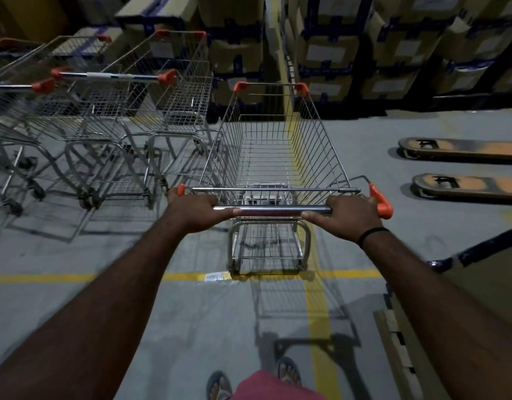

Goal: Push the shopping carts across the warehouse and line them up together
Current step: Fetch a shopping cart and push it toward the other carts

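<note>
Both hands are clenched round the polished steel push bar (pixel 278 210) of a silver wire shopping cart (pixel 272 145) with orange plastic corner caps: my view has the left hand (pixel 195 210) gripping the bar at its left end and the right hand (pixel 347 219) gripping it near the right end, just inside the orange handle cap (pixel 382 202), fingers wrapped over the top and thumbs tucked under. A thin black band (pixel 371 235) circles the right wrist. This cart is my landmark; it stands on the grey concrete floor (pixel 191 327) directly ahead of the person, arms stretched out to it, its basket holding nothing that I can see. Painted yellow floor lines (pixel 318 307) cross under its rear wheels, and one runs on beneath it. To the left of the cart, near its front half, other silver wire carts with orange handle caps (pixel 110 111) stand side by side; how many I cannot tell, since blur smears them. Beyond the cart's nose, stacked brown cardboard boxes (pixel 327 53) sit on dark blue racking. To its right, well apart, two worn orange pallet-jack forks (pixel 465 150) lie flat on the floor. Behind the cart, at the bottom edge, I see red shorts (pixel 272 385) and sandalled feet (pixel 220 385).
</note>
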Demonstrator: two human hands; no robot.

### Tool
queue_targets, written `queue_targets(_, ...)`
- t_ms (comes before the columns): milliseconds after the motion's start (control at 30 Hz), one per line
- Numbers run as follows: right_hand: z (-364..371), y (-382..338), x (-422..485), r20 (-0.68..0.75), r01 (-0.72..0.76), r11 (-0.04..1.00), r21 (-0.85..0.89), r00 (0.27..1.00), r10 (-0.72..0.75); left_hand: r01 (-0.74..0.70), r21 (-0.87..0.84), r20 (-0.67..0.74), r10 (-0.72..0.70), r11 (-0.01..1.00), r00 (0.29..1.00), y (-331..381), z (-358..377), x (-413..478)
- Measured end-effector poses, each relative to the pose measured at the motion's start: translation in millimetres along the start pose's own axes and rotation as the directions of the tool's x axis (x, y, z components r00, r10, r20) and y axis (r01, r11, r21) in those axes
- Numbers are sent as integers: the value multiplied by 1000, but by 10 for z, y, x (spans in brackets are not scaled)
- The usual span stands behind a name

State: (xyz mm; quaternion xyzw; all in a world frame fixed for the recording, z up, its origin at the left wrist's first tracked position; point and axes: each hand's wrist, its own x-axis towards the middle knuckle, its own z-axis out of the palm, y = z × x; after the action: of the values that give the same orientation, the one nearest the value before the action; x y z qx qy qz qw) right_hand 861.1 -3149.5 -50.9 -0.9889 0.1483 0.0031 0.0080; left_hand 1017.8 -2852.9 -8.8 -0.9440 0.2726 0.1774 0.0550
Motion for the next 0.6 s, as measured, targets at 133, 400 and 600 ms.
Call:
queue_targets(133, -5, -38, -68, 4, -12, 1000, -8, 1000, 12, -24, -1, 5, 24, 1000, 1000, -2, -12, -72)
queue_targets(400, -1, -52, -153, 6, -23, 1000, -12, 1000, 23, -38, -1, -10, 38, 999, 999, -11, 38, -155)
queue_targets(600, -66, -54, -209, 37, -11, 1000, 1, 999, 11, -56, -5, -45, 55, 998, 997, -28, 139, -145)
